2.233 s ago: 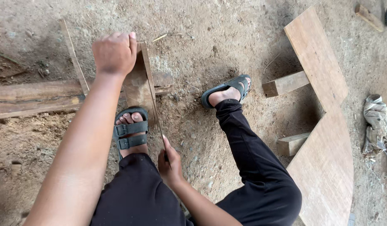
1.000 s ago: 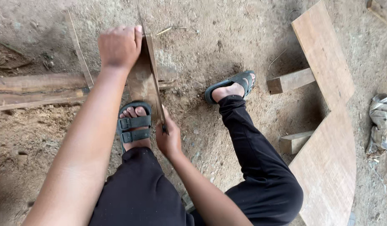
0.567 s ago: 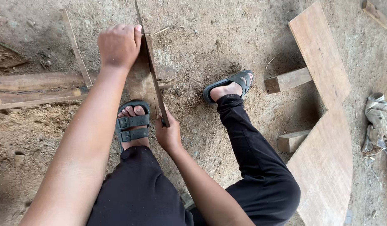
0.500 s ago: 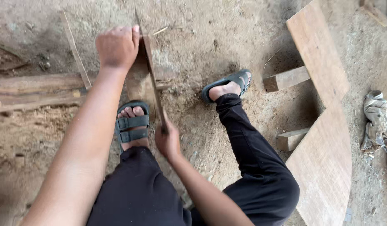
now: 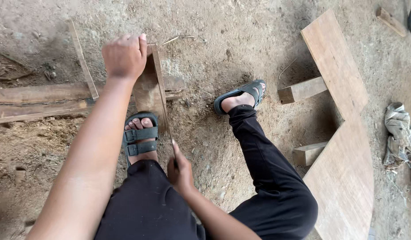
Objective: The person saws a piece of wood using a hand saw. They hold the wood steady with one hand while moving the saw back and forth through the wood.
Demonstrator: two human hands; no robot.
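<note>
- Compared with a moment ago, the right hand (image 5: 181, 166) sits slightly lower along the blade.
- Head view: left hand (image 5: 124, 57) is clenched over the top of the upright wooden board (image 5: 150, 89).
- Right hand is closed on a thin blade (image 5: 170, 133) against the board's edge, beside the sandalled left foot (image 5: 141, 138).

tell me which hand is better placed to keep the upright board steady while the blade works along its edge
Left. The left hand already grips the top of the upright board, above the sandalled foot. The right hand is low down, closed on the thin blade.
</note>
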